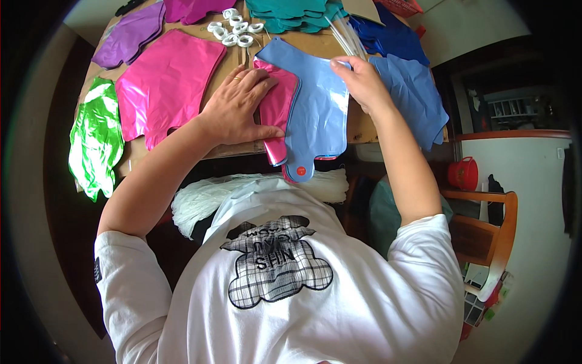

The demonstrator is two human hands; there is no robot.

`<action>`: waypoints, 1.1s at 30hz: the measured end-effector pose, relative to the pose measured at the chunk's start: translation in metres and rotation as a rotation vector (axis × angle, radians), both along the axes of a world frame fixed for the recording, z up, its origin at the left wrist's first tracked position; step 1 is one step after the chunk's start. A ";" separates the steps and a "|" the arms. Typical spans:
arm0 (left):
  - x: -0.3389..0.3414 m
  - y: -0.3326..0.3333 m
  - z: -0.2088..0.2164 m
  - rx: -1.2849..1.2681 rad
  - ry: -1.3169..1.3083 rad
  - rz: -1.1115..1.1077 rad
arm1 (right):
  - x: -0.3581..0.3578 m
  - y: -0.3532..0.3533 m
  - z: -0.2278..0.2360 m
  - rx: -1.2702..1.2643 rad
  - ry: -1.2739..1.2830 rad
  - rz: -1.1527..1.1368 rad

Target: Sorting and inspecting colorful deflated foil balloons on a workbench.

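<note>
My left hand (237, 104) lies flat, fingers spread, on a pink foil balloon (276, 112) at the table's near edge. A light blue flat foil balloon (318, 109) lies over that pink one, its neck hanging past the edge. My right hand (359, 82) pinches the upper right edge of the light blue balloon. Thin clear sticks (344, 37) lie just beyond my right hand's fingers.
On the brown table (227, 71) lie stacks of flat foil balloons: pink (167, 85), green (94, 139), purple (130, 33), teal (297, 15), dark blue (391, 36), light blue (415, 97). White rings (233, 30) sit at the back. White string bundle (200, 200) lies in my lap. A wooden chair (485, 236) stands right.
</note>
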State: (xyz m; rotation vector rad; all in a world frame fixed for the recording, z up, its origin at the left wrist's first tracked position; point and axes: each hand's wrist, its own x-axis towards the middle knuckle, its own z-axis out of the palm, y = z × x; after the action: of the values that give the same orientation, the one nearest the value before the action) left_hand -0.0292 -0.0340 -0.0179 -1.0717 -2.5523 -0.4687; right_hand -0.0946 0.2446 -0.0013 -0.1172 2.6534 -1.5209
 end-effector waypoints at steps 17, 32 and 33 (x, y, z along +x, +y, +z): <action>0.000 -0.004 0.004 0.098 -0.117 -0.005 | 0.028 -0.032 -0.017 0.147 0.449 -0.292; -0.007 -0.009 0.003 0.046 -0.104 -0.075 | 0.025 -0.030 -0.014 0.192 0.553 -0.252; -0.007 -0.009 0.003 0.038 -0.088 -0.078 | 0.021 -0.026 -0.017 0.215 0.577 -0.229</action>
State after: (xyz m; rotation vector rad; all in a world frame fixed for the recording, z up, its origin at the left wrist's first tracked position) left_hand -0.0365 -0.0428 -0.0149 -1.1642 -2.5734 -0.5954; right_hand -0.0734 0.2188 -0.0180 -0.2850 3.3702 -1.4117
